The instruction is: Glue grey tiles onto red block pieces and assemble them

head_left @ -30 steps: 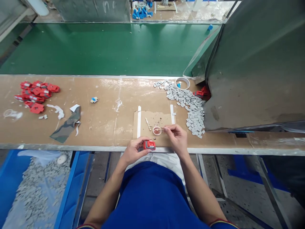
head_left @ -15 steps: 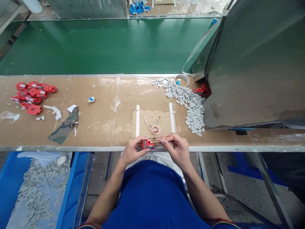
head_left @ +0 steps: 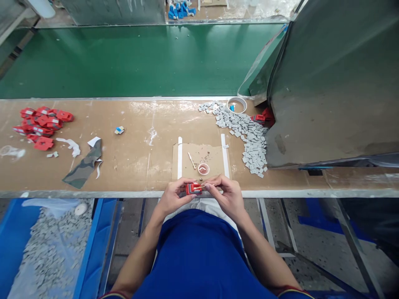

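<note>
Between its thumb and fingers my left hand (head_left: 177,197) grips a small red and grey plastic part (head_left: 190,189) at the table's front edge. My right hand (head_left: 228,197) pinches a thin wooden stick (head_left: 199,187), whose tip lies over the top of the red part. Just beyond the hands, on a cardboard sheet (head_left: 215,160), stands a small round cup (head_left: 203,168) with reddish contents. A white stick (head_left: 191,160) lies left of the cup.
Grey flat pieces (head_left: 254,145) spread at the right, near a tape roll (head_left: 237,105). Red parts (head_left: 43,120) pile up at the left. A camouflage strip (head_left: 84,166) lies closer. A dark panel (head_left: 327,91) stands at right; a green belt (head_left: 140,62) runs behind.
My right hand has moved slightly left, toward the red part. The stick now reaches further across the part's top. My left hand stays nearly still.
</note>
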Available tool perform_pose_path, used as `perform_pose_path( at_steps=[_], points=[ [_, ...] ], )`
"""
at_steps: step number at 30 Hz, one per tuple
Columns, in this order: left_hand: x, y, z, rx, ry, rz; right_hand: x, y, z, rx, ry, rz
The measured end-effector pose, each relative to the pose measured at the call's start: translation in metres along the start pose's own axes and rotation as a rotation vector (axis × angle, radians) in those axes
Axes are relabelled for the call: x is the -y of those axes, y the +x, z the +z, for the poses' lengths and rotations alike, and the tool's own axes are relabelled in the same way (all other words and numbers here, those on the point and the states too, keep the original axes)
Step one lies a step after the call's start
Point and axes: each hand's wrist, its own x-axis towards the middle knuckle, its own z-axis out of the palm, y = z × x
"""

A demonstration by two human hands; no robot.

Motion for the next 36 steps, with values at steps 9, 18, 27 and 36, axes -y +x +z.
perform_pose_path(
  at_steps=[9, 18, 27, 36],
  points=[
    [-0.001, -0.001, -0.001, 0.005, 0.025, 0.005, 0.002, -0.001, 0.004, -0.038, -0.089, -0.149],
    [0.001, -0.001, -0.001, 0.0, 0.026, 0.021, 0.008, -0.001, -0.002, 0.024, -0.348, -0.339],
    [0.0, 0.0, -0.001, 0.016, 0.04, 0.022, 0.009, -0.004, -0.01, 0.033, -0.458, -0.429],
    [-0.003, 0.0, 0.0, 0.028, 0.061, 0.027, 0.016, -0.007, -0.014, 0.113, -0.511, -0.367]
  ],
)
